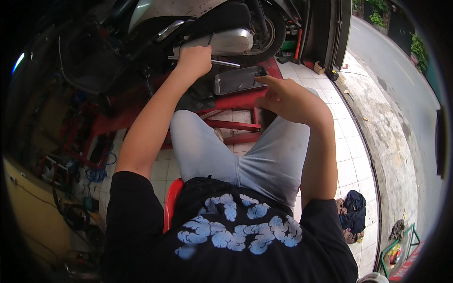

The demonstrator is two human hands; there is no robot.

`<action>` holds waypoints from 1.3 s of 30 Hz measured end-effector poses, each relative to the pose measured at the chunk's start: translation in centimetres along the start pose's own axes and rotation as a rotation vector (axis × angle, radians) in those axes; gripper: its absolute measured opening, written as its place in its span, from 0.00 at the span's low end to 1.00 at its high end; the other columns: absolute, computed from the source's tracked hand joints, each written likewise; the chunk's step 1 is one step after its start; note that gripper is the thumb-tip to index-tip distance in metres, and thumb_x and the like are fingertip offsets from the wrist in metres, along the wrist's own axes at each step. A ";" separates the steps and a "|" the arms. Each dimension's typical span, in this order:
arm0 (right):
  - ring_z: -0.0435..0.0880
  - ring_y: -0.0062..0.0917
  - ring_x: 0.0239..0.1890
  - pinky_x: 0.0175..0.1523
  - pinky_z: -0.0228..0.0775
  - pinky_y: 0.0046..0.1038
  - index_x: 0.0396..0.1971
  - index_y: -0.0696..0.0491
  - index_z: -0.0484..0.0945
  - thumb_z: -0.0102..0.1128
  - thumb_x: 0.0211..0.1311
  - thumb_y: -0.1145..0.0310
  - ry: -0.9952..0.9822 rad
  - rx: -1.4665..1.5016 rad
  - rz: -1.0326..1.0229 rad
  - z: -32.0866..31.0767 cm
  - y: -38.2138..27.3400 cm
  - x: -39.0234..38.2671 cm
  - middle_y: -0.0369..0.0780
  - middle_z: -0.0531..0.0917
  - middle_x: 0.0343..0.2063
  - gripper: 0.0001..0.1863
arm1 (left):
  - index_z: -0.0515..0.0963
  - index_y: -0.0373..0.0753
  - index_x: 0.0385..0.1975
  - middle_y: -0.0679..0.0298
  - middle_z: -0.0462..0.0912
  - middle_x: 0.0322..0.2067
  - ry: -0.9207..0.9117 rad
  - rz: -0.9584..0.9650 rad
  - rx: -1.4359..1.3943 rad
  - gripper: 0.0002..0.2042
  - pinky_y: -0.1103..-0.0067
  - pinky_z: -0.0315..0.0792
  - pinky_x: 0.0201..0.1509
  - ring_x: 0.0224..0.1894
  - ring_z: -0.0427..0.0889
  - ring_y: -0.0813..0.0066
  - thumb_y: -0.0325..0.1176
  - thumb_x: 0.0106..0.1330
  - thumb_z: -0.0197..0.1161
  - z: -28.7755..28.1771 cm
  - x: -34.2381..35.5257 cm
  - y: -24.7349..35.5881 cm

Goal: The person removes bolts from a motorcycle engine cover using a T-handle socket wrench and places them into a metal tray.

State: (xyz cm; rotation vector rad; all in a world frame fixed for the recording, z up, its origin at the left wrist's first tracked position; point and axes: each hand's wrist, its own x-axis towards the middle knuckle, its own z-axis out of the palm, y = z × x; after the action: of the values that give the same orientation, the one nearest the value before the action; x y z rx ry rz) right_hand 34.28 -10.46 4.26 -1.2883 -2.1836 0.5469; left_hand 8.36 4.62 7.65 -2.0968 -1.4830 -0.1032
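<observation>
Wrench [228, 63] is pointing toward the silver engine cover [236, 40], your left hand [194, 59] gripping it closed-fisted; your right hand [289, 100] is hovering half-curled at the black tray [231, 86], its hold impossible to tell; you're apparently working on the cover, next needing steady alignment

The red bench [231, 101] spans the upper middle of the frame, carrying the motorcycle [222, 21], with a dark rectangular tray [236, 83] flat near its right end. The bench's frame stands on a white tiled floor [347, 146]. On those tiles, bunched cloths [354, 210] lie at the lower right and blue cable [96, 175] coils left.
</observation>
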 end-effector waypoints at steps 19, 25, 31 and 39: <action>0.84 0.34 0.33 0.40 0.74 0.31 0.60 0.55 0.71 0.62 0.63 0.61 -0.001 -0.035 -0.016 0.4 -0.2 0.2 0.45 0.84 0.30 0.27 | 0.66 0.43 0.43 0.67 0.71 0.24 0.303 -0.771 -2.282 0.06 0.83 0.52 0.16 0.14 0.56 0.85 0.36 0.74 0.47 3.5 0.5 3.6; 0.84 0.34 0.35 0.43 0.74 0.31 0.62 0.57 0.67 0.62 0.63 0.61 -0.013 -0.025 -0.006 0.0 0.0 0.5 0.45 0.85 0.32 0.30 | 0.67 0.34 0.62 0.40 0.81 0.40 0.058 -0.226 -0.588 0.24 0.59 0.73 0.50 0.46 0.81 0.44 0.35 0.66 0.54 3.1 -0.2 4.6; 0.85 0.35 0.37 0.46 0.74 0.31 0.68 0.64 0.49 0.59 0.65 0.52 0.257 0.231 -0.060 3.2 0.3 4.2 0.51 0.84 0.34 0.44 | 0.69 0.31 0.59 0.42 0.82 0.39 0.187 -0.309 -0.832 0.22 0.59 0.73 0.49 0.45 0.81 0.44 0.36 0.69 0.53 -0.5 -3.4 7.5; 0.76 0.21 0.50 0.57 0.65 0.22 0.64 0.60 0.64 0.51 0.71 0.56 0.474 1.076 -0.001 6.0 3.3 8.3 0.44 0.81 0.46 0.29 | 0.61 0.30 0.64 0.44 0.77 0.50 0.300 0.187 -0.849 0.27 0.67 0.75 0.52 0.51 0.79 0.49 0.28 0.66 0.57 2.0 -4.3 13.3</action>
State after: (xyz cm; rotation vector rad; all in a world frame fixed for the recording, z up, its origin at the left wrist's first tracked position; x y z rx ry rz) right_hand 29.40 -2.06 -0.30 -0.6940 -1.1613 1.0757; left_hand 18.00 -1.06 -0.85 -2.6797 -1.1481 -1.0868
